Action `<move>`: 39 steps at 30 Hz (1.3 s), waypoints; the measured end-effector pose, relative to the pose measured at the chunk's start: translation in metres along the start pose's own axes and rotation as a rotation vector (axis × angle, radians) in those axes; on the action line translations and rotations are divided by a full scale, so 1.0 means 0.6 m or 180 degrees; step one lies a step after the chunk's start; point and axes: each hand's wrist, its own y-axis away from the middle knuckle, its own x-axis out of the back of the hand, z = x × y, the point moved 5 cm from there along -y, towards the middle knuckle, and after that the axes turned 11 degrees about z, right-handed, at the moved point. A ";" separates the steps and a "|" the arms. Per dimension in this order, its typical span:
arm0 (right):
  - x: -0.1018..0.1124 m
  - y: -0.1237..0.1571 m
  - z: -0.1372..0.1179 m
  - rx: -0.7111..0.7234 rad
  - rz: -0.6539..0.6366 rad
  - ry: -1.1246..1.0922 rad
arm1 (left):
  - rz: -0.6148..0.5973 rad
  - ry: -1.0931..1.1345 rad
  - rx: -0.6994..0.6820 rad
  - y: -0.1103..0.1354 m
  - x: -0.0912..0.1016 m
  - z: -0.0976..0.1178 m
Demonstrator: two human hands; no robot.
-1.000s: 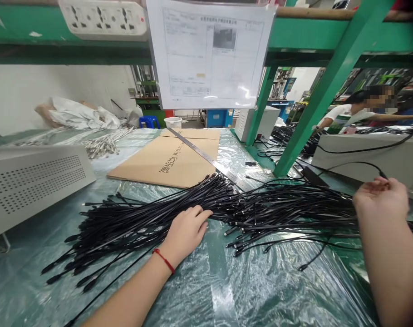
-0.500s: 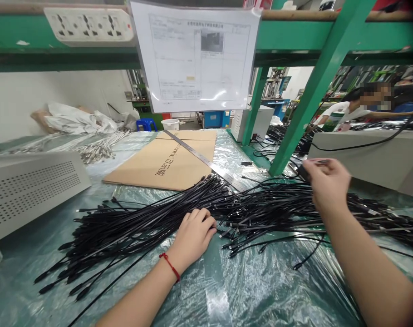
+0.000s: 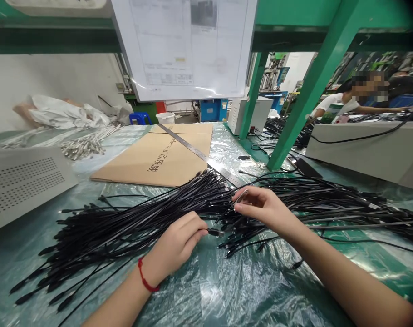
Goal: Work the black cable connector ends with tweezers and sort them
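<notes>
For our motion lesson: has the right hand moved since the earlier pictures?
Yes: the right hand has moved left past the foot of the front green post, toward the left hand.

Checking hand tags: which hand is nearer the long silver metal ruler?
Right. The right hand is just in front of the near end of the ruler; the left hand is farther off, in front and left of that end.

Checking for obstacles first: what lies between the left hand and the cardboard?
A pile of black cables lies between the left hand and the cardboard, as the head view shows.
</notes>
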 end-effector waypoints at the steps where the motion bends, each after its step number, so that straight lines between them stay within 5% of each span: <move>1: -0.009 0.006 -0.003 0.0069 -0.0057 0.0062 | 0.0076 0.0055 -0.0053 0.002 0.000 0.007; 6: -0.037 0.043 -0.018 0.0621 -0.0030 0.0128 | 0.0449 0.0013 -0.0355 0.013 0.006 0.049; 11: -0.046 0.087 -0.041 0.1785 0.0173 0.0425 | 0.0440 -0.0237 -0.0471 0.013 0.007 0.068; 16: -0.060 0.110 -0.045 0.2381 0.0054 0.0972 | 0.0449 -0.0488 -0.0627 0.009 0.006 0.075; 39: -0.069 0.112 -0.055 0.2751 -0.0039 0.1380 | 0.0334 -0.0733 -0.0906 0.015 -0.006 0.074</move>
